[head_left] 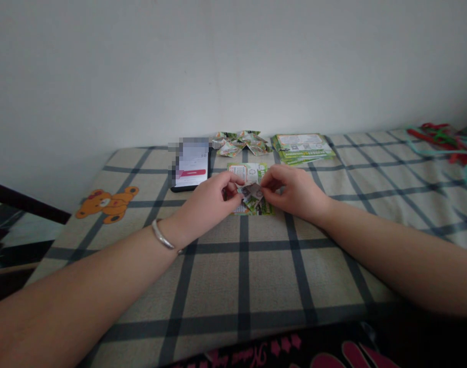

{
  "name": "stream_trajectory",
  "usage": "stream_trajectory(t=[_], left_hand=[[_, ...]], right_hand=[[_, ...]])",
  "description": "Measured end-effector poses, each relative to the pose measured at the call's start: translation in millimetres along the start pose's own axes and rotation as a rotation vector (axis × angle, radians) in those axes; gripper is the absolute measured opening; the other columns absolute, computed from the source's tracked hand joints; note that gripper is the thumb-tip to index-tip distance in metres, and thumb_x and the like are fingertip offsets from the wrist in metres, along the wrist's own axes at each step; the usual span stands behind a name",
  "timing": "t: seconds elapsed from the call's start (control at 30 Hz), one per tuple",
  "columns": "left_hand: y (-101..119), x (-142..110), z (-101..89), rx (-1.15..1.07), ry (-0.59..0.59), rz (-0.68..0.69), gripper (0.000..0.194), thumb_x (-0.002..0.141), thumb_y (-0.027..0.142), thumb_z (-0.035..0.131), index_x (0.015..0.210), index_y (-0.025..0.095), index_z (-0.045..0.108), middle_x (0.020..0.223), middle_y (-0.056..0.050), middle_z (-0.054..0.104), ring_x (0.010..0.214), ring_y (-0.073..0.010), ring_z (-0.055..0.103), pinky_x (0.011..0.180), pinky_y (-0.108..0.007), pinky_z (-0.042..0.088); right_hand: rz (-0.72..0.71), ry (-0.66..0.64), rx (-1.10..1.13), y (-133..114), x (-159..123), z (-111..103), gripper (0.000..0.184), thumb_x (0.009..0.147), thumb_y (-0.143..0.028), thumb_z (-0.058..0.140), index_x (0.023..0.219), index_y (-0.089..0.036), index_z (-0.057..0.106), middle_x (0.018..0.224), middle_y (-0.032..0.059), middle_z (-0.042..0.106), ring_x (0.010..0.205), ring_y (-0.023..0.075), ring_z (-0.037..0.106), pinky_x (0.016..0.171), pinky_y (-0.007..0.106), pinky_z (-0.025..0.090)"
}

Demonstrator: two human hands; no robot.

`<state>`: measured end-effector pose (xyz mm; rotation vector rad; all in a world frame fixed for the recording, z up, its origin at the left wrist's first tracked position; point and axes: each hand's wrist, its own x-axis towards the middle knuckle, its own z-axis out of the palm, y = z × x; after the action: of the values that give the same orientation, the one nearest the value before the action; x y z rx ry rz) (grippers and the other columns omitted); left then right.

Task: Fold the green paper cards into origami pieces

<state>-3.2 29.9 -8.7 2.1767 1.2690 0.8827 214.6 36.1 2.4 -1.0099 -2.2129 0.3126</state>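
Observation:
Between my two hands is a small folded paper piece [253,193], printed in green and white, partly covered by my fingers. My left hand [218,193] pinches its left side between thumb and fingers; a silver bangle is on that wrist. On the right side, my right hand [290,189] pinches it with thumb and forefinger. Under the piece lies a flat green-and-white printed sheet [239,171]. Just beyond it sit several folded paper pieces [241,144] with the same print.
A phone [193,163] with its screen lit lies left of the folded pieces. A stack of printed sheets [304,145] is at the back right. An orange bear cutout [108,203] lies at left, and red and green strips [440,140] at far right, on the checked tablecloth [218,286].

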Motion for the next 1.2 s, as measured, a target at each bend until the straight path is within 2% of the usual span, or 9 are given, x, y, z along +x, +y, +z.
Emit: stream_trajectory(t=[0.23, 0.37, 0.43, 0.57, 0.73, 0.87, 1.07, 1.2], left_hand=[[6.0, -0.7, -0.4, 0.008, -0.004, 0.000, 0.022, 0.080, 0.023, 0.062, 0.101, 0.018, 0.062, 0.081, -0.001, 0.066, 0.070, -0.0146, 0.061, 0.065, -0.029, 0.047], [12.6, -1.5, -1.9, 0.033, -0.014, -0.002, 0.017, 0.079, 0.020, 0.062, 0.095, 0.017, 0.062, 0.077, 0.000, 0.064, 0.067, -0.0140, 0.058, 0.064, -0.028, 0.045], [14.3, -1.9, -2.2, 0.035, -0.013, 0.004, 0.015, 0.078, 0.018, 0.062, 0.093, 0.017, 0.062, 0.075, 0.001, 0.063, 0.065, -0.0132, 0.057, 0.063, -0.027, 0.043], [12.4, -1.6, -1.4, 0.055, -0.018, 0.025, 0.016, 0.078, 0.018, 0.062, 0.093, 0.017, 0.061, 0.076, 0.001, 0.062, 0.068, -0.0135, 0.057, 0.065, -0.027, 0.044], [12.2, 0.0, -1.8, 0.175, -0.027, 0.014, 0.018, 0.076, 0.017, 0.062, 0.094, 0.016, 0.060, 0.079, 0.000, 0.063, 0.072, -0.0150, 0.059, 0.068, -0.029, 0.045], [15.1, -0.2, -3.3, 0.300, -0.042, 0.016, 0.009, 0.077, 0.020, 0.062, 0.085, 0.016, 0.061, 0.075, -0.001, 0.062, 0.073, -0.0168, 0.058, 0.065, -0.029, 0.043], [15.0, -3.1, -5.7, 0.342, -0.073, 0.006, 0.005, 0.080, 0.022, 0.059, 0.083, 0.018, 0.059, 0.075, -0.001, 0.061, 0.071, -0.0157, 0.056, 0.061, -0.028, 0.040], [15.6, -4.3, -6.7, 0.373, -0.081, 0.024, 0.003, 0.081, 0.020, 0.057, 0.081, 0.018, 0.058, 0.075, -0.001, 0.061, 0.071, -0.0154, 0.055, 0.060, -0.027, 0.038]], right_hand=[[-0.047, 0.009, -0.009, 1.2, -2.4, 3.2, 0.009, 0.074, -0.013, 0.060, 0.081, -0.019, 0.058, 0.077, 0.0006, 0.062, 0.068, 0.0126, 0.061, 0.061, 0.024, 0.047], [-0.079, 0.000, -0.007, -2.5, -3.2, 2.5, 0.022, 0.076, -0.011, 0.058, 0.096, -0.019, 0.059, 0.089, 0.0023, 0.064, 0.071, 0.0120, 0.062, 0.065, 0.025, 0.049], [-0.088, -0.028, -0.011, -4.0, -3.2, 1.9, 0.021, 0.079, -0.013, 0.059, 0.100, -0.018, 0.061, 0.094, 0.0042, 0.064, 0.073, 0.0125, 0.063, 0.066, 0.026, 0.049], [-0.067, -0.054, -0.017, -2.5, -3.7, 2.2, 0.015, 0.084, -0.019, 0.058, 0.098, -0.017, 0.063, 0.092, 0.0055, 0.066, 0.075, 0.0140, 0.064, 0.067, 0.026, 0.050], [-0.050, -0.058, -0.020, 0.4, -5.0, 3.1, 0.011, 0.079, -0.015, 0.060, 0.089, -0.017, 0.063, 0.092, 0.0042, 0.070, 0.074, 0.0131, 0.064, 0.067, 0.024, 0.048], [-0.023, -0.048, -0.041, -1.6, -4.1, 1.0, 0.009, 0.076, -0.013, 0.061, 0.084, -0.017, 0.063, 0.087, 0.0031, 0.072, 0.070, 0.0127, 0.064, 0.064, 0.023, 0.046], [-0.116, -0.118, -0.036, -1.1, -4.2, -3.9, 0.006, 0.078, -0.013, 0.060, 0.076, -0.018, 0.060, 0.098, 0.0045, 0.073, 0.084, 0.0161, 0.067, 0.073, 0.026, 0.049], [-0.154, -0.161, -0.067, 0.0, -4.1, -4.0, 0.004, 0.081, -0.014, 0.058, 0.079, -0.018, 0.060, 0.100, 0.0065, 0.073, 0.088, 0.0179, 0.068, 0.075, 0.028, 0.050]])
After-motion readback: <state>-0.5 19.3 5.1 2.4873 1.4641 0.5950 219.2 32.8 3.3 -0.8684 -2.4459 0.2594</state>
